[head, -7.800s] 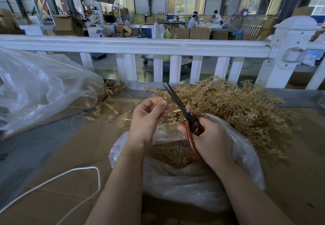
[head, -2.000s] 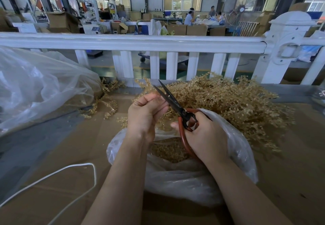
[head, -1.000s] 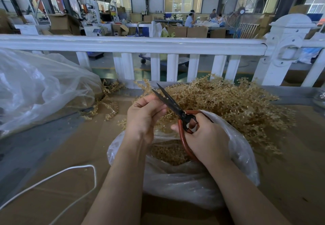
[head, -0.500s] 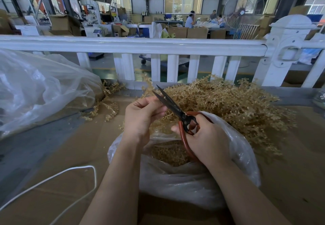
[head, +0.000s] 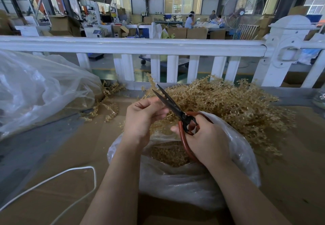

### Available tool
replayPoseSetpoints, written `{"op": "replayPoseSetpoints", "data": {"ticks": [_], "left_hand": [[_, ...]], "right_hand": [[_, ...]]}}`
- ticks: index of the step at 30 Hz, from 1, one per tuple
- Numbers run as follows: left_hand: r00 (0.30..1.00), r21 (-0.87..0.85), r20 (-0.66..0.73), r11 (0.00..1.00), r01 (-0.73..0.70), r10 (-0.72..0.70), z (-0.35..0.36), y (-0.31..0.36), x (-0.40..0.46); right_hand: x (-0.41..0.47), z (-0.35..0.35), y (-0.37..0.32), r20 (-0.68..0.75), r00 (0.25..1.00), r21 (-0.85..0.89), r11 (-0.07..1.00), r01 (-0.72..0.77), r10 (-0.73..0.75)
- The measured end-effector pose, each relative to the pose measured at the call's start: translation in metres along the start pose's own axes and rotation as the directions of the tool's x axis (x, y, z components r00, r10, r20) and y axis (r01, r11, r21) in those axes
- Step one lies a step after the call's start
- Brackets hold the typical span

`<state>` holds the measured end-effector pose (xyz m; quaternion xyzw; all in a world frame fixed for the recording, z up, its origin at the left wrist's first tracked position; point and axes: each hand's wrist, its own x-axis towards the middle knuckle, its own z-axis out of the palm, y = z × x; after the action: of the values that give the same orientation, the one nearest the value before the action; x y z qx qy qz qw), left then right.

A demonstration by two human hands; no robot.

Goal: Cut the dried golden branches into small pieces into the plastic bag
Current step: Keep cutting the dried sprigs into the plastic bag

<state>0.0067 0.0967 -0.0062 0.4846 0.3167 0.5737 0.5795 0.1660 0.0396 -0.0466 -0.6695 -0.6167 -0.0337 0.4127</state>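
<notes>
a person's left hand pinches a thin sprig of the dried golden branches between curled fingers and thumb, its grip narrow and held over the open mouth of a clear plastic bag. the right hand has its grip wrapped round the red handles of a pair of scissors, fingers threaded through the loops; the dark blades point up and to the left, slightly parted, with their inner edges right beside the left fingertips. the sprig rises past the blades toward the fence, though whether the blades touch it cannot be told.

the bag sits on the brown cardboard-covered surface directly under both hands, and a layer of small golden cut pieces lies inside it. the main heap of uncut branches is piled just behind and to the right of the bag, reaching back to a white railing. a few loose sprigs lie to the left, near a large crumpled sheet of clear plastic. a white cord loops across the surface at lower left. beyond the railing, a workshop with cardboard boxes, a standing fan and seated workers is visible.
</notes>
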Motion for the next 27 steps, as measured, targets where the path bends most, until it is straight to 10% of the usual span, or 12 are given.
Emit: {"op": "replayPoseSetpoints", "data": {"ticks": [27], "left_hand": [[0.995, 0.116, 0.098, 0.993, -0.037, 0.026, -0.0019, 0.0027, -0.001]], "right_hand": [[0.001, -0.0025, -0.0002, -0.021, 0.999, -0.005, 0.999, 0.036, -0.036]]}}
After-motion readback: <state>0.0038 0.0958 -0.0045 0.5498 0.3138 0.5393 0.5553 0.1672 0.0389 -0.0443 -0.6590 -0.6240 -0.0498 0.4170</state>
